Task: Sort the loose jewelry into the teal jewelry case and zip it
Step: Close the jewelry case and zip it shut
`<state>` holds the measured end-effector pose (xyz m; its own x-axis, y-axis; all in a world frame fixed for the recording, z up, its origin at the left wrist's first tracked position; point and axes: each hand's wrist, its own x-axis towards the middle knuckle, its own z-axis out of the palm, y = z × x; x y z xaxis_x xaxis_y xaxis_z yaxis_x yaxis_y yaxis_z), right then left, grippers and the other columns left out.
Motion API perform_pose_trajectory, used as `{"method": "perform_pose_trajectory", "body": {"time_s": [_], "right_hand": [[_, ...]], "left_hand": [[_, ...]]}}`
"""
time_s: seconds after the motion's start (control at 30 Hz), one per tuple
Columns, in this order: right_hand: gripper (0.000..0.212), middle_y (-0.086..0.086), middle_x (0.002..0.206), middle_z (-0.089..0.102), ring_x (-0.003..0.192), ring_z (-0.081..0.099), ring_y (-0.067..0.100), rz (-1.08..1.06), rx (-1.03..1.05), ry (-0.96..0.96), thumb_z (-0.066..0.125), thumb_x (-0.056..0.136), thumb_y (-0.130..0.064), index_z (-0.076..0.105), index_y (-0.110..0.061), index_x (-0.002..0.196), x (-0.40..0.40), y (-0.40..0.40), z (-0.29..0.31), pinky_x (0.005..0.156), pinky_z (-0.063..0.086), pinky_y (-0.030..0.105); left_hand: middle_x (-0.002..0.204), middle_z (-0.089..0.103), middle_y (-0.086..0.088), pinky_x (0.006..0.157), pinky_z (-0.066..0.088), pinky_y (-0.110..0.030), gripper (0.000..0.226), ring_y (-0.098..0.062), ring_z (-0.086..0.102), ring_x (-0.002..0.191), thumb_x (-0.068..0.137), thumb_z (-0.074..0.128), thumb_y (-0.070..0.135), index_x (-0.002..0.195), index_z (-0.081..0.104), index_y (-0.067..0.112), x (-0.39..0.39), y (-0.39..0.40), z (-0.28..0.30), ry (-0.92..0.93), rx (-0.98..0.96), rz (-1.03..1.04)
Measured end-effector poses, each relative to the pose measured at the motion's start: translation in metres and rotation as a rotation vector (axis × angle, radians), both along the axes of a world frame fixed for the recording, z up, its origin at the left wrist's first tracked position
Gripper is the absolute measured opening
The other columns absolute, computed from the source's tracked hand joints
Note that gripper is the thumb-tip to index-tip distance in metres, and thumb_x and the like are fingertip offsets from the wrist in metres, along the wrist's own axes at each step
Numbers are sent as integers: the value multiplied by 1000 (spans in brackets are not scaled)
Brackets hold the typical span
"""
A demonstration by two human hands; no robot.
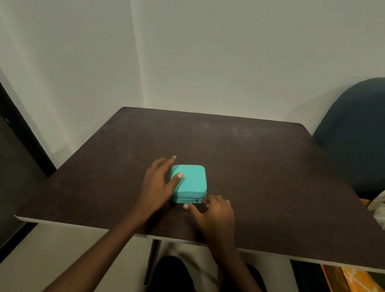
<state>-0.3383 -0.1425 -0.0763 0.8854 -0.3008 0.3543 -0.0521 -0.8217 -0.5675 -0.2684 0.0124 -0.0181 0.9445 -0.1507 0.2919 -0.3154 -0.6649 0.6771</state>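
Teal jewelry case (189,180) lies closed on the dark surface (262,170), nearer my edge than the far one. My left hand (158,184) rests spread on the case's left side, thumb on the lid. My right hand (215,214), fingers loosely spread, sits by the zipper pull (196,200) at the front right corner. Bare surface all around; blue chair (360,138) beyond the right edge.

no legible text, label or number anywhere in view

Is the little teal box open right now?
No, the teal jewelry case lies shut on the dark table, its lid down flat, with the left hand resting on it.
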Motion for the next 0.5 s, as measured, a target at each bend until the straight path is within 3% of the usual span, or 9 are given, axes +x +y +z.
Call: {"method": "perform_pose_trajectory", "body": {"time_s": [0.07,0.2,0.33,0.43,0.5], "right_hand": [[34,7,90,63,86,55,25,-22,-12,35,60,82,-47,61,-12,87,3,8,1,72,43,36],[15,10,87,66,79,58,25,-19,-105,16,59,86,-25,63,-10,87,9,15,-4,65,45,37],[12,7,84,66,73,59,19,38,-225,-38,55,86,-22,62,-13,89,10,-2,-3,62,44,29],[20,5,100,62,91,56,22,120,-314,109,43,94,-27,58,-15,98,22,-32,17,78,42,33],[20,4,101,62,93,56,23,186,-418,180,41,95,-27,57,-16,96,50,-47,34,81,39,33]], "left_hand": [[149,36,-5,112,26,-39,66,-22,30,138,85,55,51,142,36,25,17,-9,1,131,70,-90],[148,32,-4,107,30,-33,64,-20,33,134,84,59,48,140,39,22,20,-19,-6,212,124,-136],[149,30,-3,107,31,-34,64,-20,33,132,84,61,47,140,39,25,18,-14,-8,219,123,-128],[148,31,-3,107,29,-32,65,-19,33,132,82,62,47,139,40,24,20,-14,-5,214,126,-141],[147,32,-2,105,29,-30,66,-18,34,131,82,63,47,140,40,24,20,-15,-5,210,138,-144]]}}
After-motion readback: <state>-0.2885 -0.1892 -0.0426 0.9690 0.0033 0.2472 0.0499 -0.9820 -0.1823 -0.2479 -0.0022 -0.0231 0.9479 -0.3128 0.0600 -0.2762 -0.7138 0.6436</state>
